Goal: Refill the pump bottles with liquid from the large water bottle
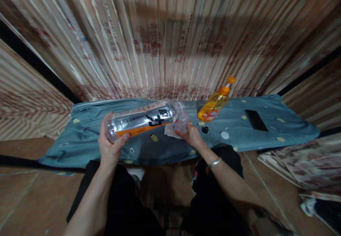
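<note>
My left hand [110, 140] is wrapped round the base end of a large clear bottle [141, 120] with a silver and orange label. The bottle lies nearly level above the cloth, its neck pointing right. At that neck, my right hand [190, 134] grips a small clear plastic container [181, 120], whose exact shape is blurred. The bottle's mouth meets or overlaps the container; whether they touch I cannot tell. Under them is a piece of white tissue [169, 131]. Right of my right hand are a black cap [205, 129] and a white round cap [225, 135].
A yellow pump bottle [214, 104] with an orange top stands behind the caps. A dark phone [256, 120] lies farther right on the teal cloth [290, 125]. Behind rises a striped curtain [165, 44], with dark poles at both sides.
</note>
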### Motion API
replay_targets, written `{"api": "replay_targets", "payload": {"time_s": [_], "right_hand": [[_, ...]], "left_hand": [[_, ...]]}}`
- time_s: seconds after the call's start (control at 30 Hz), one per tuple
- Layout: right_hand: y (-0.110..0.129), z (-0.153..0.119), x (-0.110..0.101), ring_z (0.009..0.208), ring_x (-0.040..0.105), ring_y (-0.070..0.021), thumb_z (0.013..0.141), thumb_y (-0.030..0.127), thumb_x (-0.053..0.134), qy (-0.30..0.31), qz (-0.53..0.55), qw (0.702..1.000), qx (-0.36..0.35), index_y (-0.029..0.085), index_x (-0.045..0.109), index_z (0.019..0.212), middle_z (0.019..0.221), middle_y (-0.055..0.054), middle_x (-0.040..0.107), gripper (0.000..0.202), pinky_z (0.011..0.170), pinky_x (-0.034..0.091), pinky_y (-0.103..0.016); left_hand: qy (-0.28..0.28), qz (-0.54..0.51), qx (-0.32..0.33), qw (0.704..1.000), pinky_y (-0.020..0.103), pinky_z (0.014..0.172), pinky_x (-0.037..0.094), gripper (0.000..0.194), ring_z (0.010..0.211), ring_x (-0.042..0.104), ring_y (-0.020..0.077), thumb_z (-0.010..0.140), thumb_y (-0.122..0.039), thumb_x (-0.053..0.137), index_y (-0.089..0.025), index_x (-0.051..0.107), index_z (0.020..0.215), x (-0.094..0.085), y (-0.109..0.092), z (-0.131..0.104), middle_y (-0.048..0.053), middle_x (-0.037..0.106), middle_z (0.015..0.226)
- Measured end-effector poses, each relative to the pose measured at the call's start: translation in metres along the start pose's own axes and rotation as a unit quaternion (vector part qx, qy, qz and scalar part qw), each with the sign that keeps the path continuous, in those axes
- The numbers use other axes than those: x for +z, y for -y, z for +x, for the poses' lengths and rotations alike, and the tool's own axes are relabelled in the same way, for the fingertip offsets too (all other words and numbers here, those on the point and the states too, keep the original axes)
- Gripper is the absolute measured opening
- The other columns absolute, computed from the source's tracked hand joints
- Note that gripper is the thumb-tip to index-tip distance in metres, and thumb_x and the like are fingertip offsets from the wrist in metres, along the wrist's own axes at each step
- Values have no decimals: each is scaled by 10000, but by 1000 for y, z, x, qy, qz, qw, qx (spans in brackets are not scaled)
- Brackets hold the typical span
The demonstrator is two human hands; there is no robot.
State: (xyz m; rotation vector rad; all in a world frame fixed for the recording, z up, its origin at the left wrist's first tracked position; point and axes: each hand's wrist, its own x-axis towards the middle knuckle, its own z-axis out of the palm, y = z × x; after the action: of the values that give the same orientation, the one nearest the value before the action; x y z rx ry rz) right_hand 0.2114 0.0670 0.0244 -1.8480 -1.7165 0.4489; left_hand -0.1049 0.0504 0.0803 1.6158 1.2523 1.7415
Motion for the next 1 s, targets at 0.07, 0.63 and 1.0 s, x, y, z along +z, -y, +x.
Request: {"api": "replay_targets", "payload": {"time_s": [0.07, 0.63, 1.0], "right_hand": [[0, 0, 0, 936, 750, -298, 789, 309, 797, 2, 4, 1000, 1, 173, 589, 1193, 964, -90, 750, 475, 803, 593, -385], [-2, 0, 0, 933, 741, -312, 797, 312, 796, 6, 10, 1000, 8, 153, 585, 1204, 956, -104, 734, 485, 795, 597, -402], [1, 0, -2, 936, 755, -290, 823, 289, 800, 11, -33, 999, -2, 108, 554, 1252, 984, -138, 757, 526, 787, 578, -347]], "left_hand": [[-7, -34, -11, 999, 507, 1114, 473, 873, 1234, 616, 346, 662, -560, 832, -270, 538, 1432, 0, 0, 0, 99, 627, 1346], [-12, -66, -17, 998, 510, 1140, 438, 867, 1245, 602, 341, 642, -507, 868, -276, 563, 1419, 1, 0, 0, 91, 625, 1336], [-12, -43, -20, 999, 539, 1154, 429, 913, 1282, 588, 370, 634, -575, 845, -249, 534, 1428, 2, 0, 0, 112, 614, 1364]]}}
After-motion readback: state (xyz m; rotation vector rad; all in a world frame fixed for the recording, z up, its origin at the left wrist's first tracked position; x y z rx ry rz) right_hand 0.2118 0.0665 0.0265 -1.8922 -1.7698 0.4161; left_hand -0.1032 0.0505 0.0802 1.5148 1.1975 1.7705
